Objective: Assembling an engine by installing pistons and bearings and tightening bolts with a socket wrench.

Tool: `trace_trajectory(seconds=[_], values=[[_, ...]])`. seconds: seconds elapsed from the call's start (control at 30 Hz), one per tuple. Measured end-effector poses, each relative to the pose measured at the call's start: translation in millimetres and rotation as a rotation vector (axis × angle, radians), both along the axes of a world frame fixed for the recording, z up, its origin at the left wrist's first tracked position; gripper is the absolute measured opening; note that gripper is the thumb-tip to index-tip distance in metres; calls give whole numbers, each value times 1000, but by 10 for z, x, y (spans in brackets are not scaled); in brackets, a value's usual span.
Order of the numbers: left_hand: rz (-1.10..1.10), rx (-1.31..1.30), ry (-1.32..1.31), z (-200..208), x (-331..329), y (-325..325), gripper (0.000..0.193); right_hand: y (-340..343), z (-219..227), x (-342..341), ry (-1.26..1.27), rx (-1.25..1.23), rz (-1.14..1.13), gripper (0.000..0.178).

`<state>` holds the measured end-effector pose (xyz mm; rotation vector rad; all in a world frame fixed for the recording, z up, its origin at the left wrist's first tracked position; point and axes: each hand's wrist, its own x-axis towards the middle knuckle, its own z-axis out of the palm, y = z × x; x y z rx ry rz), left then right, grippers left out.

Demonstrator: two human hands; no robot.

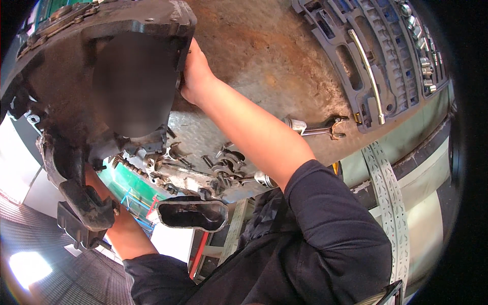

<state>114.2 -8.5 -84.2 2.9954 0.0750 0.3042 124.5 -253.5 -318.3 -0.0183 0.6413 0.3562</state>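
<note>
Rusty steel workbench (pixel 264 46), grated floor (pixel 76 279), bright daylight patch.

Single head-worn fisheye view, looking steeply down, close over rusty workbench (pixel 264 46), edges bending at rim

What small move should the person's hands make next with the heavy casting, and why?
Probably ease the dark metal housing flat onto the rusty bench: the right hand grips its edge, the left hand props it from below, and part overhangs the edge.
</note>
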Motion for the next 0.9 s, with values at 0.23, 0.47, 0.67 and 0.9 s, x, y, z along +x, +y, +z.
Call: trace_trajectory(seconds=[0.23, 0.47, 0.67, 0.9], values=[[8, -30, 125, 100, -11, -43, 54, 83, -222, -70, 12, 181, 19, 47], [-37, 197, 200, 105, 225, 561, 55, 159, -407, -452, -63, -30, -93, 43], [-96, 647, 360, 219, 335, 638, 61, 289, -304, -445, -128, -9, -43, 68], [-56, 329, 609, 361, 368, 147, 56, 66, -517, -548, -394, -244, 162, 76]])
